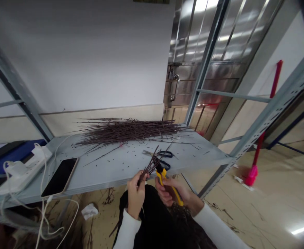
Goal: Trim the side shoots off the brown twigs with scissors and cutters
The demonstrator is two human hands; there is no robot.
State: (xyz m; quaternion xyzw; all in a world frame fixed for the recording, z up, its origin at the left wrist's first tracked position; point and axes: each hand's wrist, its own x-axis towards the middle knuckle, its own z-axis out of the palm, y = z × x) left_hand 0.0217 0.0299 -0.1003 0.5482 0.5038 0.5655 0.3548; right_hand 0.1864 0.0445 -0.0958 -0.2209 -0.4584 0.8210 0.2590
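Observation:
My left hand (136, 193) is closed around a small bunch of thin dark twigs (151, 164), holding them up over the shelf's front edge. My right hand (171, 193) grips yellow-handled cutters (164, 178), whose head meets the twig bunch. A large pile of the same dark twigs (127, 129) lies along the back of the grey metal shelf (110, 166). Black-handled scissors (162, 155) lie on the shelf just beyond my hands. Small cut bits are scattered over the shelf.
A black phone (60, 176) lies on the shelf at left, beside a white power strip (24, 169) with cables hanging down. Metal rack uprights (268, 110) frame the shelf. A red-handled tool (261, 138) stands on the floor at right. Twig scraps litter the floor.

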